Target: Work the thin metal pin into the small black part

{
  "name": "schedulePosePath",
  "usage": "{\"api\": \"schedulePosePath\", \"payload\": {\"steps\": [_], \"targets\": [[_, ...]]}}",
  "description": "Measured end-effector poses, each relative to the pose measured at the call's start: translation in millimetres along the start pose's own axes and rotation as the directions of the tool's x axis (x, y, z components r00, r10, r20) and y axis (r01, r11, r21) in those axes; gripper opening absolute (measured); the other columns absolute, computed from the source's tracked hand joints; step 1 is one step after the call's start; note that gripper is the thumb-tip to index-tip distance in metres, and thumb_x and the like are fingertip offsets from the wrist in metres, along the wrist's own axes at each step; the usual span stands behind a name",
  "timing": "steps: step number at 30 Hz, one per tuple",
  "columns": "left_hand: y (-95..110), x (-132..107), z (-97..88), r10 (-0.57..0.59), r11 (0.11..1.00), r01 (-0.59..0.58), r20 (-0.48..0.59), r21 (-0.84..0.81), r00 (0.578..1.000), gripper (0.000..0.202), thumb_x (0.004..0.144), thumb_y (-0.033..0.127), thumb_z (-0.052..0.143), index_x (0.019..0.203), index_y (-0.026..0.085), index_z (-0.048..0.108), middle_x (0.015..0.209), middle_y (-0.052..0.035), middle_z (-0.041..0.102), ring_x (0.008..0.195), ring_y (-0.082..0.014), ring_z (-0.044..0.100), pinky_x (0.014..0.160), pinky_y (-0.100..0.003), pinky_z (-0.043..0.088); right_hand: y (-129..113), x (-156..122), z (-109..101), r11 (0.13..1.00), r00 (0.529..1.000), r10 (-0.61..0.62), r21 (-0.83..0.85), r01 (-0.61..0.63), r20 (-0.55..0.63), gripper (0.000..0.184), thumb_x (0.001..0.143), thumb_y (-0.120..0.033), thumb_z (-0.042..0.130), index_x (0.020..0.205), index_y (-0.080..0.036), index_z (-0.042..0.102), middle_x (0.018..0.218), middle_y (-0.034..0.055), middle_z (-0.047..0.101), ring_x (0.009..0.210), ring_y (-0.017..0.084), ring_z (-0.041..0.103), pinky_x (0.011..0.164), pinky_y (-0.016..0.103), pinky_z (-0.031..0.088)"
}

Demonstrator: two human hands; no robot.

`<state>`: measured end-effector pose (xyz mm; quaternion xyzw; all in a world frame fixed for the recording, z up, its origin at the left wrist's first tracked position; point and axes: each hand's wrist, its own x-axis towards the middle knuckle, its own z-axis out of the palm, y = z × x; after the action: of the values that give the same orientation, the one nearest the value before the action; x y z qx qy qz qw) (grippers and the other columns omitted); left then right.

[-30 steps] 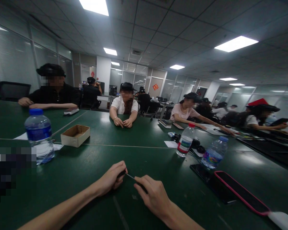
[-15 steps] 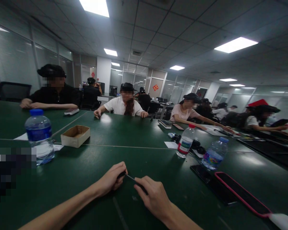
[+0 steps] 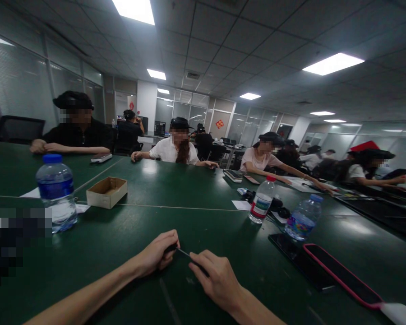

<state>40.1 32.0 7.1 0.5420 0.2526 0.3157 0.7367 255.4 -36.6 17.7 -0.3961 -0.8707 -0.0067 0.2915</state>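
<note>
Table (image 3: 206, 223), green, under the hands. Bottle (image 3: 56, 189), blue-capped, ten o'clock from the hands. Right hand (image 3: 218, 275), fingers closed on a dark-handled tool (image 3: 184, 252). Left hand (image 3: 163, 253), ten o'clock from the right, curled round a small black piece (image 3: 171, 247), mostly hidden. Tool: between hands, thin end toward ten o'clock.

The person's left hand (image 3: 162, 253) and right hand (image 3: 219, 277) are bare, as is each arm up to where the lower edge of the view cuts it off. The left forearm (image 3: 98, 290) is long and slim, tapering smoothly into a narrow wrist; the right forearm (image 3: 259, 307) shows as a shorter stretch. The fingers (image 3: 206, 258) are slender, and rounded knuckles mark the right hand. The nails are too blurred to make out.
</note>
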Motion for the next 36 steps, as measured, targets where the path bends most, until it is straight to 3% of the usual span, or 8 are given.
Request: {"api": "schedulePosePath", "payload": {"steps": [36], "targets": [[-4.3,1.8,-1.1,0.02,1.0,-0.02,-0.022,-0.008,1.0,0.029,0.091,0.047,0.048,0.084,0.019,0.049,0.048,0.0096,0.031,0.036,-0.0059,0.023,0.036,-0.018,0.013,-2.5,0.1,-2.1,0.999,1.0,0.024,0.028,-0.024,0.008,0.027,0.099,-0.028,0.048,0.117,-0.017,0.064,0.093,0.0078,0.068,0.076,0.015,0.064,0.064,0.024,0.052]]}}
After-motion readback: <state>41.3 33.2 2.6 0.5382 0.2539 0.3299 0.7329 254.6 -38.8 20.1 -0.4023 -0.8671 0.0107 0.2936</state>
